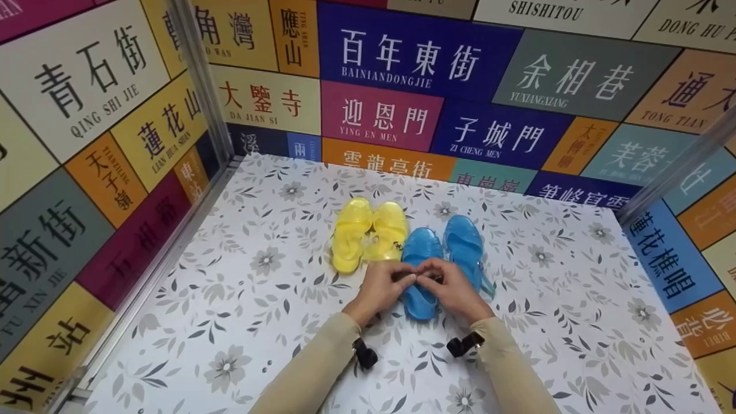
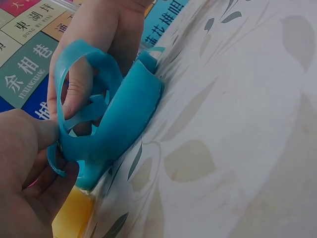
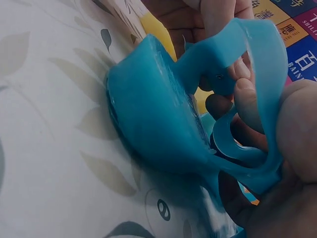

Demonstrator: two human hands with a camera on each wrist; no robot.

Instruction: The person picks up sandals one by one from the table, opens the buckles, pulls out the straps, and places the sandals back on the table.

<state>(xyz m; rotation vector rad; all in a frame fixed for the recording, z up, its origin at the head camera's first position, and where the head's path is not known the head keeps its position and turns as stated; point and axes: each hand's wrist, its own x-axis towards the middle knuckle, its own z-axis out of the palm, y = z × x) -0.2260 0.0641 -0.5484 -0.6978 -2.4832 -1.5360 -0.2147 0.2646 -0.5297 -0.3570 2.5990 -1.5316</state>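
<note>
Over the near blue jelly sandal point(image 1: 421, 305), my left hand point(image 1: 379, 286) and right hand point(image 1: 454, 287) meet fingertip to fingertip. The sandal stands sole down on the table, toe pointing away. In the left wrist view, the left thumb and fingers point(image 2: 49, 130) pinch the side of its ankle strap point(image 2: 60, 89). From the other side, the right fingers curl around the strap, as the right wrist view shows at the looped band point(image 3: 275, 59). The hands partly hide the strap's end. Just right lies the other blue sandal point(image 1: 463, 238), its strap sticking out sideways.
A pair of yellow jelly sandals, one on the left point(image 1: 349, 230) and one on the right point(image 1: 391, 221), lies left of the blue ones. White floral paper covers the table point(image 1: 264, 322). Sign-printed panels point(image 1: 379, 115) enclose the back and sides, with metal posts point(image 1: 204, 75) at the corners.
</note>
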